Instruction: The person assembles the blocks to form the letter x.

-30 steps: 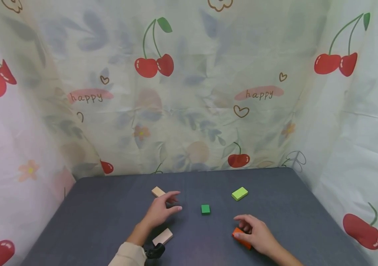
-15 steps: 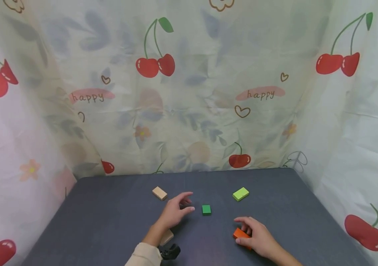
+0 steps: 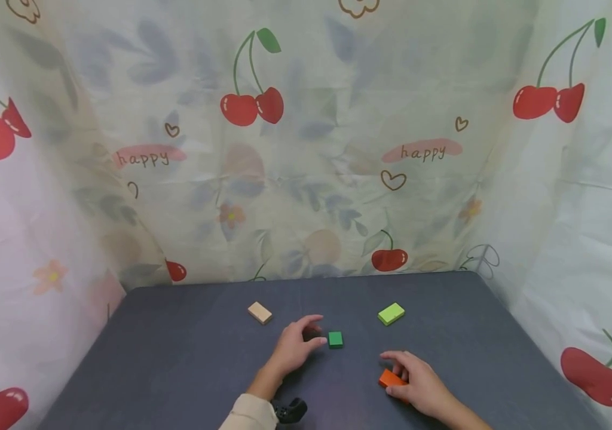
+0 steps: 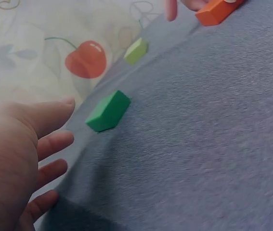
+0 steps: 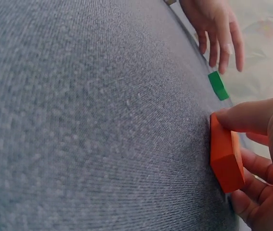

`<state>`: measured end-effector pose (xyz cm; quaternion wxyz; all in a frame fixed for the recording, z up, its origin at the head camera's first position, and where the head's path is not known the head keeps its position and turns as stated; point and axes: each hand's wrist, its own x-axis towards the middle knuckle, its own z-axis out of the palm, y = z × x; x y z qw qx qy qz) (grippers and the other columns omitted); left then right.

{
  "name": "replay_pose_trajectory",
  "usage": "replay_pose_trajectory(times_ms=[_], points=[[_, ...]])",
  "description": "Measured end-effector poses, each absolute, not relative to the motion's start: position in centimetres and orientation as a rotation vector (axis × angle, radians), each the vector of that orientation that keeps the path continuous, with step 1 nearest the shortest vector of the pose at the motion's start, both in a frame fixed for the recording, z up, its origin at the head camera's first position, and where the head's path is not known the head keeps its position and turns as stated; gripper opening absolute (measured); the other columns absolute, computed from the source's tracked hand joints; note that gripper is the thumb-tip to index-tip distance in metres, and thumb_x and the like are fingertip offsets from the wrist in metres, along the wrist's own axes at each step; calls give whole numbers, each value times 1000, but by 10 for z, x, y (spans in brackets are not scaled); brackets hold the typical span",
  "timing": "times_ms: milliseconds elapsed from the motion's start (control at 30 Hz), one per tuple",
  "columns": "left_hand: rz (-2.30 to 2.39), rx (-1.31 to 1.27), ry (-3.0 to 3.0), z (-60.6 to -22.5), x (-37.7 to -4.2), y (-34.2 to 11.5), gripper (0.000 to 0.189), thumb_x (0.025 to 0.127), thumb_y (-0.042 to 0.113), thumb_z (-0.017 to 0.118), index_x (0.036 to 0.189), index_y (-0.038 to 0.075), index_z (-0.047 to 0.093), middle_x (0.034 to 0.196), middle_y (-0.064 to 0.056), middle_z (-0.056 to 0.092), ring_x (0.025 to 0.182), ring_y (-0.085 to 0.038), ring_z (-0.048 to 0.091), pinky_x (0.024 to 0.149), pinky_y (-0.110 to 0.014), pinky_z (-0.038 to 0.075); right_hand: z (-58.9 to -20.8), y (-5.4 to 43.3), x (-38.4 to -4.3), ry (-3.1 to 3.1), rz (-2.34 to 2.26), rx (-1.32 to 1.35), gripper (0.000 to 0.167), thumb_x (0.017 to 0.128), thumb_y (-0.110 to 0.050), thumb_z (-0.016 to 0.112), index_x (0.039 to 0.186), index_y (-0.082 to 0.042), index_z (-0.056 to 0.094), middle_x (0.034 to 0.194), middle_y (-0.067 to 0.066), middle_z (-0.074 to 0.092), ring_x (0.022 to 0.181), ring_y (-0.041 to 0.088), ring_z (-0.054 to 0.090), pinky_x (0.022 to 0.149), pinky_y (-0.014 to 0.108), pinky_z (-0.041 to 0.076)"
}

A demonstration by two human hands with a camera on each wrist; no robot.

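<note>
A small green block lies on the dark cloth-covered table. My left hand hovers just left of it, thumb and fingers spread apart and holding nothing. The left wrist view shows a gap between that hand's thumb and the green block. To the right and nearer, my right hand pinches an orange block that lies on the table. In the right wrist view the thumb rests on one end of the orange block, and the other fingers curl along its far side.
A tan block lies at the back left of the table, a yellow-green block at the back right. A pale block seen earlier is hidden behind the left forearm. Printed curtains stand behind and beside the table.
My left hand has moved right, from beside the tan block to beside the green block. The right hand stays at the orange block, its thumb shifted slightly along it.
</note>
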<state>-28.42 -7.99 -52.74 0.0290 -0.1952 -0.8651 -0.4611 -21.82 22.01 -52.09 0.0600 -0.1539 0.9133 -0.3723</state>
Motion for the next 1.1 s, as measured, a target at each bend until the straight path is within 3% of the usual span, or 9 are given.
replay_pose_trajectory(times_ms=[167, 367, 533, 867, 1100], points=[[-1336, -586, -2674, -529, -283, -72, 43, 89, 27, 72, 129, 14, 62, 109, 0, 70, 105, -25, 56, 96, -54, 33, -517, 219, -219, 2772, -1098, -496, 55, 75, -14, 84, 125, -9, 62, 86, -3, 53, 69, 12, 47, 60, 27, 40], [-1338, -596, -2685, -531, -286, -66, 38, 91, 26, 70, 127, 15, 64, 111, 1, 69, 105, -23, 56, 97, -54, 31, -515, 218, -220, 2778, -1059, -517, 47, 75, -15, 83, 118, -12, 66, 86, -4, 52, 69, 11, 47, 60, 27, 40], [-1286, -607, -2689, -533, -289, -62, 33, 91, 28, 70, 123, 19, 68, 110, 5, 69, 103, -20, 56, 93, -51, 33, -513, 219, -219, 2783, -1037, -538, 37, 75, -16, 84, 109, -14, 69, 87, -4, 53, 72, 11, 48, 62, 27, 41], [-1154, -617, -2715, -535, -289, -56, 25, 91, 25, 69, 116, 28, 73, 112, 8, 67, 99, -16, 52, 82, -40, 33, -511, 218, -218, 2780, -1038, -566, 32, 76, -15, 83, 105, -11, 71, 88, -5, 57, 74, 11, 51, 63, 28, 42], [-1049, -630, -2760, -536, -294, -54, 22, 91, 26, 69, 112, 29, 75, 104, 10, 65, 96, -15, 51, 78, -37, 34, -511, 217, -220, 2826, -1019, -615, 32, 75, -15, 83, 104, -10, 71, 88, -6, 58, 74, 9, 51, 65, 27, 43]])
